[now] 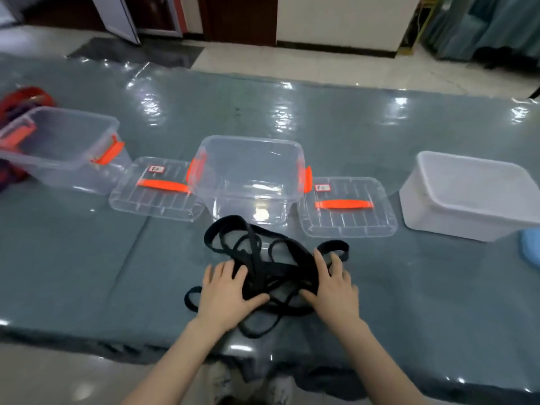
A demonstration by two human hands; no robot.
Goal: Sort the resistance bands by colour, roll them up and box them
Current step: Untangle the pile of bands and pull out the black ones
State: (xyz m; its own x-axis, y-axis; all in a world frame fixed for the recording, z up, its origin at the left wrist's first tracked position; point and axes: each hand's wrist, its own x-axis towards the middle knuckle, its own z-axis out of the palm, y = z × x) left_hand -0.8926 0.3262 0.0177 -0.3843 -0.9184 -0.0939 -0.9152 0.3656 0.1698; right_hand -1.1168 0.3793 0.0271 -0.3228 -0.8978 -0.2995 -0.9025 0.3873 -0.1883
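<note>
Tangle of black bands (264, 258) lying on the grey-green table (87, 273), near the front edge, just in front of the middle clear box (248, 176). Left hand (226, 293) flat on the left part of the tangle, fingers spread and straight, pressing down. Right hand (334, 283) flat on the right part, fingers straight, also resting on the bands, gripping nothing. Two clear lids (155, 190) with orange handles flat on the table, one either side of the middle box, the second (347, 207) to its right. Another clear box (62, 147) with orange clips at far left, red bands (26, 96) behind it. White tub (473, 197) at right
</note>
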